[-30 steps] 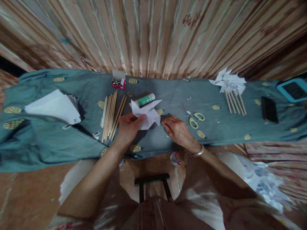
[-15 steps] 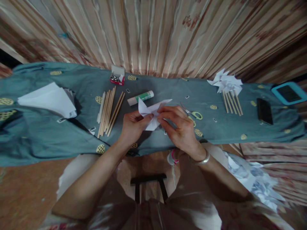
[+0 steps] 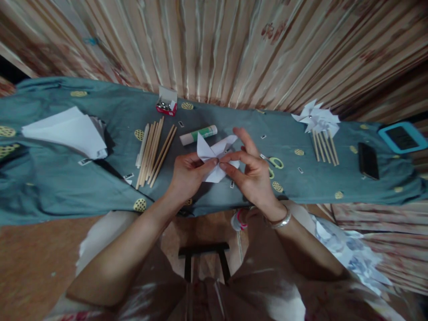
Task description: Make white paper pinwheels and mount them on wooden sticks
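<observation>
A white paper pinwheel (image 3: 214, 151), with its points folded in, is held over the cloth between both hands. My left hand (image 3: 189, 176) is closed on its left side, the thumb pressing near the middle. My right hand (image 3: 252, 176) pinches at the centre with thumb and index finger, its other fingers raised; whether a small pin is in that pinch cannot be made out. Just behind the paper lies a glue stick (image 3: 199, 134). Scissors with yellow-green handles (image 3: 276, 163) lie right beside my right hand, partly hidden by it.
Wooden sticks (image 3: 154, 151) lie left of my hands, with an open box of metal pins (image 3: 166, 106) behind them. Stacked white paper (image 3: 68, 131) is at far left. Finished pinwheels on sticks (image 3: 317, 120), a phone (image 3: 368, 160) and a blue-framed device (image 3: 403, 137) lie to the right.
My right hand's middle, ring or little fingers have lifted and spread, while thumb and index stay at the paper's centre. The view has shifted slightly; the left hand keeps its hold.
</observation>
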`<state>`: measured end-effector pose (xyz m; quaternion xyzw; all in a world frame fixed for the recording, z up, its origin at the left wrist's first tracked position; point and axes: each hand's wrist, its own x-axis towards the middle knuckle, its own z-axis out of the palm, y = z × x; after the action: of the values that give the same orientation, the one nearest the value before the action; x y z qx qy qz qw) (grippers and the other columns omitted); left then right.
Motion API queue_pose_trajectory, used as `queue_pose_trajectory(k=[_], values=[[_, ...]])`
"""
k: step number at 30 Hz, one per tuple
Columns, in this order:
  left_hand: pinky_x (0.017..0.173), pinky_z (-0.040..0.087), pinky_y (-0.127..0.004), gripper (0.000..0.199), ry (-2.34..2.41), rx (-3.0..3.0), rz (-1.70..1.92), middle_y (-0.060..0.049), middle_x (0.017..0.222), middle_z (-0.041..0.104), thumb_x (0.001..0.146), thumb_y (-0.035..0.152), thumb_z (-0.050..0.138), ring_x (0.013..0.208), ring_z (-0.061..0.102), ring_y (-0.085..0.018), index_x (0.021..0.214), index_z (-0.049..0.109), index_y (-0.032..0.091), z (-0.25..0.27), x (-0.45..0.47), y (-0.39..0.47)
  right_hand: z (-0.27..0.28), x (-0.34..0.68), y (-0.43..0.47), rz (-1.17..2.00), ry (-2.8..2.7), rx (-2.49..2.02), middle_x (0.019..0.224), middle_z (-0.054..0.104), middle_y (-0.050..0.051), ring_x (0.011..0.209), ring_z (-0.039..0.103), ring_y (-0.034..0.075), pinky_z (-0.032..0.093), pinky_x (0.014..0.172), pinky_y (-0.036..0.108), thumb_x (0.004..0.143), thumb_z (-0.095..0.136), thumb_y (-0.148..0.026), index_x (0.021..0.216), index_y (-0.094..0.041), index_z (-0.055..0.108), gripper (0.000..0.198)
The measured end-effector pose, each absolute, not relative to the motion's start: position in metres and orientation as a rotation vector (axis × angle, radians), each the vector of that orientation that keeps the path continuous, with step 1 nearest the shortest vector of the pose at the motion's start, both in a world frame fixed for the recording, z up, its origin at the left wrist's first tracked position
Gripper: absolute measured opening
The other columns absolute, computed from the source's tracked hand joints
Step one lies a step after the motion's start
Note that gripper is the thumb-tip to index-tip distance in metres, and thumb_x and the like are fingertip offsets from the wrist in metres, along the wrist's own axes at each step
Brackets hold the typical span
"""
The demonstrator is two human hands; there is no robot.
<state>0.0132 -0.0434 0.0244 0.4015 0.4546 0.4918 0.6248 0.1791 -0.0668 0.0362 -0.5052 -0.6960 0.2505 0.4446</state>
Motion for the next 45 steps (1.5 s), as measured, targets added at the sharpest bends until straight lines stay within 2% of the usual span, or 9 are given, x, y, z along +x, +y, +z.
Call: queue_pose_trajectory(k=[8,20,27,36,45], values=[[0.056,0.050,-0.025,0.015,1.030,0.932,1.150,-0.001,0.067,0.074,0.062,0.031,0.083,0.060,0.062,-0.014,0.068,0.078,0.019,0.026,0.012,-0.045,0.032,0.179,-0.062,0.706,-1.659,-1.221,0.154,0.052,-0.002,0.149,0.043,0.026,0.030,0.127,0.053,0.087,0.075,-0.026,0.089,-0.027,0.075,0.002],[0.057,0.052,-0.026,0.017,1.068,0.929,1.123,-0.002,0.069,0.075,0.062,0.031,0.085,0.062,0.065,-0.016,0.070,0.078,0.019,0.025,0.011,-0.044,0.027,0.182,-0.061,0.722,-1.695,-1.217,0.154,0.052,0.000,0.151,0.039,0.025,0.030,0.127,0.051,0.090,0.072,-0.031,0.093,-0.027,0.074,0.005],[0.058,0.052,-0.026,0.019,1.061,0.934,1.130,-0.002,0.072,0.076,0.062,0.033,0.085,0.062,0.065,-0.015,0.072,0.079,0.018,0.025,0.011,-0.045,0.027,0.181,-0.061,0.744,-1.655,-1.203,0.152,0.054,0.002,0.150,0.041,0.026,0.029,0.127,0.051,0.088,0.074,-0.031,0.090,-0.026,0.074,0.006],[0.056,0.052,-0.026,0.021,1.046,0.928,1.143,-0.002,0.071,0.075,0.060,0.034,0.087,0.061,0.065,-0.016,0.071,0.079,0.018,0.024,0.011,-0.045,0.025,0.183,-0.059,0.835,-1.641,-1.204,0.151,0.055,0.003,0.146,0.046,0.026,0.034,0.124,0.049,0.090,0.072,-0.032,0.091,-0.024,0.073,0.008],[0.057,0.053,-0.026,0.031,1.041,0.970,1.139,-0.002,0.072,0.075,0.059,0.041,0.090,0.062,0.065,-0.015,0.075,0.079,0.016,0.025,0.011,-0.045,0.031,0.179,-0.060,0.997,-1.473,-1.174,0.148,0.060,0.000,0.146,0.045,0.026,0.028,0.126,0.046,0.081,0.081,-0.036,0.083,-0.026,0.076,0.011]])
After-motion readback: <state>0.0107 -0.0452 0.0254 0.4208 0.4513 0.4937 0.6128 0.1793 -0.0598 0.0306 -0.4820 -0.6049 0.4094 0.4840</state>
